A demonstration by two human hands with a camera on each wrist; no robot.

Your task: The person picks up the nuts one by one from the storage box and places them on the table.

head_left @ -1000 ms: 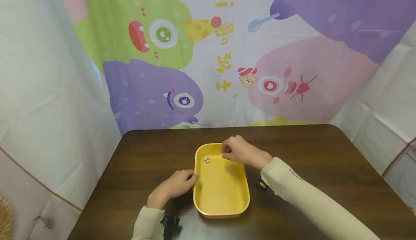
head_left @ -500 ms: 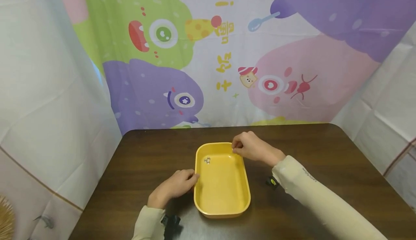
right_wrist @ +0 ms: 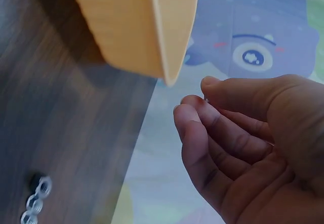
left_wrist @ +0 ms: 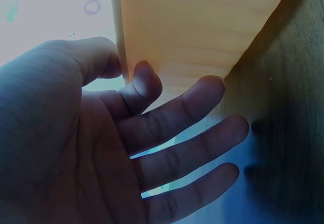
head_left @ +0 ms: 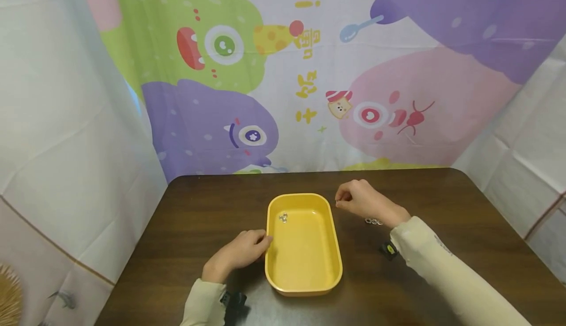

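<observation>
A yellow rectangular tray (head_left: 303, 247) sits on the table, with several small shiny nuts (head_left: 283, 217) in its far left corner. My left hand (head_left: 245, 250) pinches the tray's left rim between thumb and index finger; the other three fingers (left_wrist: 195, 145) spread out beside the outer wall. To the right of the tray's far end, my right hand (head_left: 364, 201) is raised above the table. Its thumb and index fingertips pinch a small metal nut (right_wrist: 206, 99), mostly hidden by them. More nuts (head_left: 373, 221) lie in a row on the table below the right wrist.
The dark wooden table (head_left: 212, 203) has rounded far corners. Behind it hangs a cloth (head_left: 300, 154) printed with cartoon monsters, and pale cloths (head_left: 75, 144) hang at the sides. Small black devices (head_left: 389, 250) are strapped under both wrists.
My right hand has moved right, from over the tray's far right part to outside its rim, pinching throughout. The row of nuts on the table has come into view. The left hand stays put.
</observation>
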